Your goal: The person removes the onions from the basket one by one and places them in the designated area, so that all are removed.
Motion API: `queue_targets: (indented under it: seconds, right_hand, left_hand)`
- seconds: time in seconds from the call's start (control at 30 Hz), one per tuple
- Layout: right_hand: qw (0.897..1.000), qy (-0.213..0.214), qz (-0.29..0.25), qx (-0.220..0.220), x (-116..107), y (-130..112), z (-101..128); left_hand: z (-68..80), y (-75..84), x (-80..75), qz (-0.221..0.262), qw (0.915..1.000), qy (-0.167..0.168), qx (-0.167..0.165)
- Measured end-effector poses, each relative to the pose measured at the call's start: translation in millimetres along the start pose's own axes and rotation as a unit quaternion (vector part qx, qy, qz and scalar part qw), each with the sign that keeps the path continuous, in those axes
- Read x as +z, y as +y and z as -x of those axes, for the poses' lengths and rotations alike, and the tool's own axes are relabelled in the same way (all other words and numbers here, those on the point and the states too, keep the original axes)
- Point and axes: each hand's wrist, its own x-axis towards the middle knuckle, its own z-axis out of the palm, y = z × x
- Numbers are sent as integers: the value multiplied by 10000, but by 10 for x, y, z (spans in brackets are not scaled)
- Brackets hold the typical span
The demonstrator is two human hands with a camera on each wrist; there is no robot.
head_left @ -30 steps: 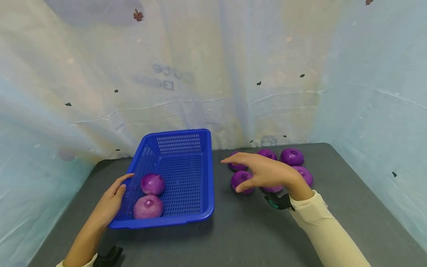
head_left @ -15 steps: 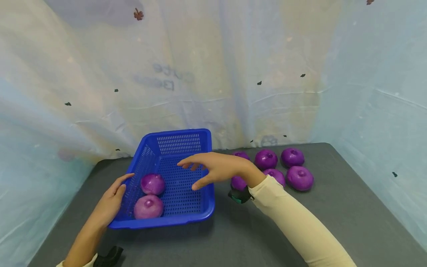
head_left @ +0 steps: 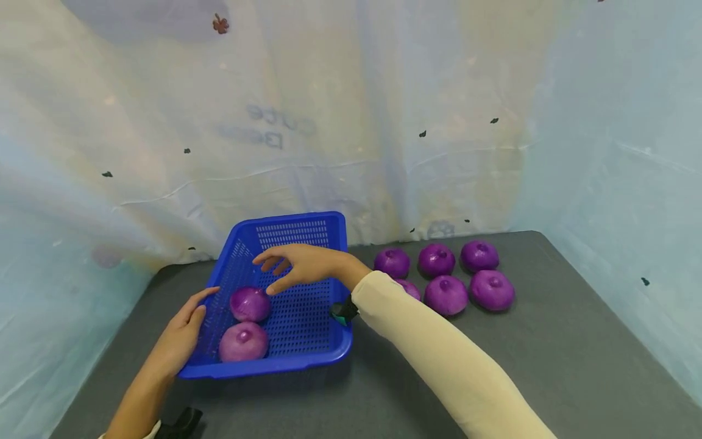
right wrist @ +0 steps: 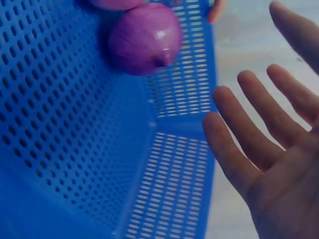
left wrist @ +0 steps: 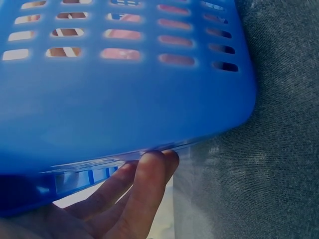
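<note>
A blue plastic basket (head_left: 307, 360) with slotted sides holds two red onions, a darker one (head_left: 250, 303) and a paler one (head_left: 244, 341), along its left side. My left hand (head_left: 183, 335) grips the basket's left rim; the left wrist view shows its fingers (left wrist: 149, 179) at the rim's underside. Over the basket's inside hovers my right hand (head_left: 301, 265), fingers spread and loosely bent, nothing in them. Its thumb is close beside the darker onion in the head view. The right wrist view shows the bare palm (right wrist: 294, 194) facing the basket.
Several more red onions stand in two rows right of the basket, among them a front one (head_left: 446, 296) and a back one (head_left: 479, 255). My right sleeve overlaps one. The dark grey table (head_left: 548, 353) is enclosed by pale patterned curtains (head_left: 351, 122).
My right hand has moved left, empty, from over the onions on the table to over the basket, uncovering most of those onions. My left hand stays on the rim.
</note>
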Motion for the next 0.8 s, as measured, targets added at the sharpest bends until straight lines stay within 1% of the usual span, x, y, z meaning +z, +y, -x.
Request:
queue_targets:
  seconds: [0.13,0.33,0.47,0.53,0.7,0.8]
  right_hand:
    - [9998,19,134,144,66,51,-98]
    - [9994,37,-58,340,223,103,-220]
    - [9985,39,-266,469,366,150,-317]
    - [9982,108,-258,531,410,168,-359]
    - [9984,156,156,524,473,170,-473]
    - [9978,14,420,522,527,154,-522]
  left_hand:
    - [4,8,18,107,9999,-50,-47]
    - [42,62,0,69,10000,1,52]
    - [83,60,-11,68,9999,38,114]
    - [94,46,-25,91,9999,51,106]
    - [134,14,-81,-4,9999,133,93]
    - [157,12,-93,-24,9999,101,55]
